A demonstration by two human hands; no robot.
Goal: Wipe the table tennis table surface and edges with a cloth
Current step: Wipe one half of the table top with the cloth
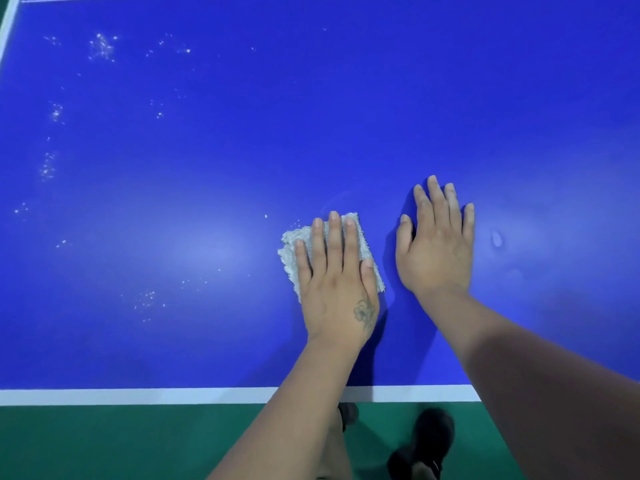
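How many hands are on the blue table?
2. The left hand presses flat on the grey cloth, near the middle. The right hand lies flat on the bare blue table, just beside it.

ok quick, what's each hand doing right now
Left hand: open, fingers flat, pressing the cloth on the table.
Right hand: open, flat on the table.

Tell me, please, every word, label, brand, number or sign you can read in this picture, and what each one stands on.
None: no words, numbers or brand marks show anywhere.
The table bears only white border lines and scattered white specks.
The cloth under the left hand is plain grey.
The left hand carries a tattoo, a flower-like drawing without letters.
The right hand lies flat on the table, unmarked.
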